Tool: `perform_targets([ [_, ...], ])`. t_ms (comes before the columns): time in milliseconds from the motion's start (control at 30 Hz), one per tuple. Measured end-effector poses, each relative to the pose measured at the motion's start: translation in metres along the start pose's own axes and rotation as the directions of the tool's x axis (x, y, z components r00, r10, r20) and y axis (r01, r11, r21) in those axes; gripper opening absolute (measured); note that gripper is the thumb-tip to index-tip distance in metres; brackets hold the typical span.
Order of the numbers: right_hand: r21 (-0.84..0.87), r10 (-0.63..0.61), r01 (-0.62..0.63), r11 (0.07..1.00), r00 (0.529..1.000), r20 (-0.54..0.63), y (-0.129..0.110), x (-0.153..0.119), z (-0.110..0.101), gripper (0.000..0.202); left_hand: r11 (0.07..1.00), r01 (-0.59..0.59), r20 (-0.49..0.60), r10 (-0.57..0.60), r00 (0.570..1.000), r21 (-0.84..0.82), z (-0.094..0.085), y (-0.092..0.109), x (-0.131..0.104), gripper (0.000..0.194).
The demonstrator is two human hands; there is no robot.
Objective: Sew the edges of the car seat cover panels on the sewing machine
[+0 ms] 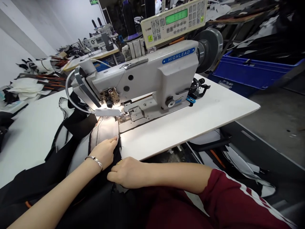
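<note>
My left hand, with a bracelet at the wrist, lies flat on a black and white fabric piece just in front of the needle area of a white Highlead sewing machine. My right hand rests knuckles-up on the black fabric at the table's front edge, fingers curled onto the cloth. The lit white part of the fabric runs under the presser foot. Black cloth spreads left and down over my lap.
The white sewing table extends to the right. A control panel with a green display stands above the machine. A blue crate sits at the right, and fabric piles and another machine at the back left.
</note>
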State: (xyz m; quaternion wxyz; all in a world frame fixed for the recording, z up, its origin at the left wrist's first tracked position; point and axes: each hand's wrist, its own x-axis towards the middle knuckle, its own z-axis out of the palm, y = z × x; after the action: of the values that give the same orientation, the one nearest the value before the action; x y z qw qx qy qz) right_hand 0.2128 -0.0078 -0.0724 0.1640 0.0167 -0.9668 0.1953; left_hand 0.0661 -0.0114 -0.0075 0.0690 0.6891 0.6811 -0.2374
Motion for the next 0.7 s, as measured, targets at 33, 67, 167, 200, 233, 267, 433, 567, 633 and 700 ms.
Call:
perform_targets([
  [33,0.004,0.000,0.000,1.000,1.000,0.025,0.002,0.002,-0.004,0.010,1.000,0.002,0.011,-0.002,1.000,0.007,-0.001,0.000,0.002,0.061],
  [67,0.006,0.000,-0.001,1.000,0.998,0.055,0.004,0.003,-0.009,0.010,1.000,0.002,0.022,-0.002,1.000,0.016,-0.002,0.000,0.004,0.062],
  [167,0.004,0.005,-0.006,1.000,0.990,0.141,0.009,0.009,-0.024,0.011,0.999,0.003,0.047,-0.005,0.999,0.042,-0.005,-0.001,0.010,0.064],
  [200,0.003,0.006,-0.006,1.000,0.986,0.169,0.011,0.011,-0.028,0.011,0.999,0.006,0.050,-0.008,0.999,0.049,-0.006,-0.002,0.012,0.064],
  [233,0.000,0.007,-0.007,1.000,0.980,0.198,0.013,0.014,-0.033,0.011,0.999,0.009,0.050,-0.012,0.999,0.052,-0.006,-0.004,0.014,0.065],
  [267,-0.001,0.004,-0.004,1.000,0.974,0.225,0.016,0.016,-0.036,0.011,0.999,0.013,0.048,-0.016,0.999,0.051,-0.006,-0.005,0.016,0.065],
  [433,-0.001,-0.045,0.047,0.999,0.952,0.304,0.030,0.026,-0.045,0.014,0.999,0.033,0.037,-0.033,0.999,0.001,-0.004,-0.015,0.025,0.063],
  [567,-0.019,-0.061,0.069,0.997,0.951,0.303,0.040,0.031,-0.045,0.016,0.998,0.036,0.001,-0.036,0.999,-0.044,-0.005,-0.021,0.033,0.058],
  [633,-0.032,-0.064,0.076,0.997,0.956,0.286,0.044,0.033,-0.043,0.015,0.997,0.036,-0.024,-0.038,0.999,-0.062,-0.005,-0.024,0.037,0.057],
  [700,-0.045,-0.064,0.078,0.996,0.966,0.250,0.048,0.034,-0.038,0.014,0.997,0.038,-0.044,-0.041,0.998,-0.068,-0.006,-0.027,0.042,0.058],
])
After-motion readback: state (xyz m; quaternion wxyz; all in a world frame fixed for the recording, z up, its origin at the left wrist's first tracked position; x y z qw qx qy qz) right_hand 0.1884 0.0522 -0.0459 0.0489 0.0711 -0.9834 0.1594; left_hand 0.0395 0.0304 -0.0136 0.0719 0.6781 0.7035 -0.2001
